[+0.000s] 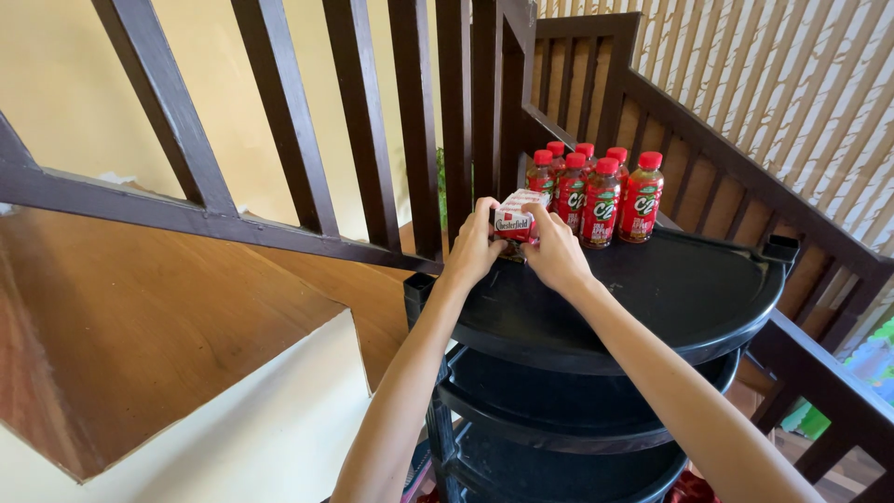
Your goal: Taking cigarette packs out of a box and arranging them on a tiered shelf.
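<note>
Both my hands hold a small red-and-white box (pixel 517 215) at the back left of a black plastic shelf top (pixel 670 298). My left hand (pixel 474 250) grips the box's left side and my right hand (pixel 553 251) grips its right side. The box rests on or just above the shelf surface; I cannot tell which. Right behind it stand several red-capped bottles of red drink (pixel 601 200), grouped upright near the shelf's back edge.
A dark wooden stair railing (pixel 363 121) runs behind and to the left of the shelf, and another rail (pixel 745 177) slopes down on the right. Lower black shelf tiers (pixel 559 410) sit beneath. A wooden stair underside (pixel 140 326) lies left.
</note>
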